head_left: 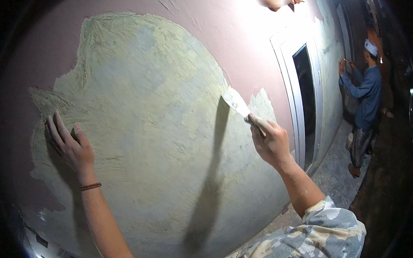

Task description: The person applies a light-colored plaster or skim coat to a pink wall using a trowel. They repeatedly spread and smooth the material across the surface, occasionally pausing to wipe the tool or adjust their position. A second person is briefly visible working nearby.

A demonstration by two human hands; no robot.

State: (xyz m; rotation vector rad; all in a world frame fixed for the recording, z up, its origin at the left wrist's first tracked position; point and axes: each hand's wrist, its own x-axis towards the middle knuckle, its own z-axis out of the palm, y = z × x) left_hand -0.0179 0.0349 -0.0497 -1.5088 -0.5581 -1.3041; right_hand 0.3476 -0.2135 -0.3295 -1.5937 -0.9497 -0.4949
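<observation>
My right hand (270, 139) is closed round the handle of a putty knife (235, 102). The tip of its pale, wide blade meets the wall where pink paint borders a large stripped patch (150, 99). That patch is rough, greenish grey, with ragged edges and scraped marks. At its left side my left hand (71, 142) rests against the wall, fingers spread and holding nothing. A beaded bracelet (91, 186) circles the left wrist. Pink paint (249, 58) still covers the wall above and to the right of the patch.
Right of the patch stands a white-framed door or window (293, 97) with a dark pane. Beyond it, a person in a blue shirt (368, 96) and white cap works at the same wall. Concrete floor (339, 169) runs along its foot. A bright light glares at the lower left.
</observation>
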